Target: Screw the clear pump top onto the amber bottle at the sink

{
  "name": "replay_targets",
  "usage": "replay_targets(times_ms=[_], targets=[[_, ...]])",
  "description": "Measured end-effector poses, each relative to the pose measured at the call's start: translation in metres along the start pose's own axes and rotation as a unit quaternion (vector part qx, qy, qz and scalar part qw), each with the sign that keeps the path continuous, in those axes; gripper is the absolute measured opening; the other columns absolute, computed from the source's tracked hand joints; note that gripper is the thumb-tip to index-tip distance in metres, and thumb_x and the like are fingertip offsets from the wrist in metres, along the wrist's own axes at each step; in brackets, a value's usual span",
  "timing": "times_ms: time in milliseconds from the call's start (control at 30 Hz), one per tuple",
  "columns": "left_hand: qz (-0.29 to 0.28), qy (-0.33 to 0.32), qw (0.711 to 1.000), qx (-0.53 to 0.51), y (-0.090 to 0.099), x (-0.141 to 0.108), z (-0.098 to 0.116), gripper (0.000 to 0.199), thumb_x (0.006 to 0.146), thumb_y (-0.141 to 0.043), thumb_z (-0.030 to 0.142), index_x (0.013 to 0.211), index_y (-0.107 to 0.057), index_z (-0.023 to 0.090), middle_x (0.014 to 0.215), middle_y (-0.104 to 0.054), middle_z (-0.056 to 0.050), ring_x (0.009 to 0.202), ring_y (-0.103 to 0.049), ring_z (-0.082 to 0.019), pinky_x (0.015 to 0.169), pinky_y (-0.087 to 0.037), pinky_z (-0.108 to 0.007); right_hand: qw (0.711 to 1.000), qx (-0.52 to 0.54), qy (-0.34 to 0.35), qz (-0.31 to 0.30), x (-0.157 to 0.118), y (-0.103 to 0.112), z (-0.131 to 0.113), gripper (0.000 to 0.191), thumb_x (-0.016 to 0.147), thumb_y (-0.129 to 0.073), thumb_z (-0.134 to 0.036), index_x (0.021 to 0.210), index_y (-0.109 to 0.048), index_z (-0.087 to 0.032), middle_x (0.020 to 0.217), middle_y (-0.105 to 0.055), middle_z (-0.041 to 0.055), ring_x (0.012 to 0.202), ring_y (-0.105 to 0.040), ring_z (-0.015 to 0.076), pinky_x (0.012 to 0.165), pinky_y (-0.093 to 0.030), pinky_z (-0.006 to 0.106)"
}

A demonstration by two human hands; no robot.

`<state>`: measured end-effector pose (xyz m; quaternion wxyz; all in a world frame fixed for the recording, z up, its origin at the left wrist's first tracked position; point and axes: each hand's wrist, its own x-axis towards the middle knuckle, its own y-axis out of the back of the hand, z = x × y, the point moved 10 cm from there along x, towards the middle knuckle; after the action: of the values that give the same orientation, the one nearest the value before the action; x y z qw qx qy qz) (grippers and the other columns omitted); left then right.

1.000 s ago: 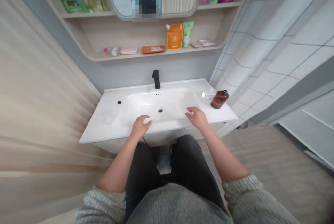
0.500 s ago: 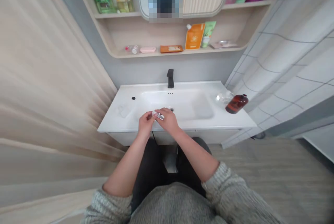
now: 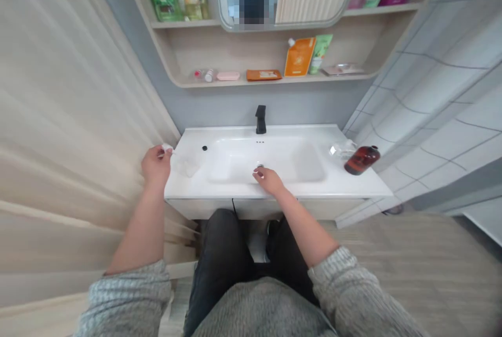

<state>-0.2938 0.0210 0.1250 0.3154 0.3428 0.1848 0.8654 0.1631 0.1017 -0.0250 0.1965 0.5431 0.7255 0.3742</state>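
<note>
My left hand (image 3: 156, 165) is raised beyond the left end of the counter, its fingers closed on a small white piece (image 3: 167, 147) whose kind I cannot make out. Over the front of the white sink (image 3: 309, 161), my right hand (image 3: 269, 180) is closed in a pinch. A tiny whitish bit shows at its fingertips, too small to name. On the countertop near my left hand lies a clear, thin, see-through item (image 3: 189, 168). Behind my right hand is the drain, and further back stands the black faucet (image 3: 261, 120).
A brown bottle (image 3: 361, 160) without a cap lies tilted on the right of the counter, beside a clear container (image 3: 342, 148). Above, a shelf (image 3: 227, 85) holds an orange pouch (image 3: 299, 57), a green tube (image 3: 320, 54) and small packs. A pale curtain (image 3: 78, 117) hangs at left.
My hands were together over the sink's front edge, holding a small white and grey item. They are now apart: the left has swung far left with a white piece, the right stays over the sink.
</note>
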Motion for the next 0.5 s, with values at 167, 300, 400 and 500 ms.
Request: replay_targets(times_ms=[167,300,400,500], targets=[[-0.026,0.001,0.999,0.032,-0.024,-0.002,-0.015,0.036,0.097,-0.069,0.044,0.121,-0.075,0.018,0.115,-0.081,-0.011,0.101,-0.077,-0.027,0.099,-0.062,-0.041,0.999,0.027,-0.030,0.014,0.006,0.005,0.025,0.022,0.103,-0.071,-0.033,0.117,-0.084,-0.023,0.113,-0.086,0.0082,0.107,-0.080,0.0277,0.100,-0.059,0.037],[-0.011,-0.024,0.999,0.047,-0.026,-0.001,-0.021,0.041,0.096,-0.068,0.046,0.123,-0.076,0.017,0.117,-0.081,-0.012,0.101,-0.078,-0.029,0.100,-0.063,-0.044,0.995,0.083,-0.030,0.045,0.007,0.007,0.034,0.017,0.100,-0.071,-0.032,0.108,-0.085,-0.025,0.109,-0.087,0.0054,0.103,-0.081,0.0268,0.098,-0.060,0.038],[-0.043,-0.024,0.997,0.065,-0.035,-0.002,-0.029,0.039,0.096,-0.068,0.046,0.122,-0.077,0.017,0.117,-0.082,-0.013,0.102,-0.078,-0.030,0.100,-0.063,-0.046,0.993,0.101,-0.028,0.055,0.007,0.007,0.038,0.015,0.099,-0.073,-0.032,0.105,-0.084,-0.026,0.106,-0.087,0.0048,0.100,-0.081,0.0258,0.098,-0.061,0.038],[-0.088,-0.013,0.992,0.084,-0.053,-0.011,-0.038,0.035,0.096,-0.070,0.044,0.118,-0.076,0.017,0.118,-0.082,-0.014,0.111,-0.078,-0.033,0.105,-0.061,-0.048,0.992,0.107,-0.030,0.062,0.006,0.009,0.038,0.013,0.096,-0.075,-0.031,0.104,-0.084,-0.026,0.105,-0.087,0.0046,0.098,-0.080,0.0253,0.098,-0.061,0.038]])
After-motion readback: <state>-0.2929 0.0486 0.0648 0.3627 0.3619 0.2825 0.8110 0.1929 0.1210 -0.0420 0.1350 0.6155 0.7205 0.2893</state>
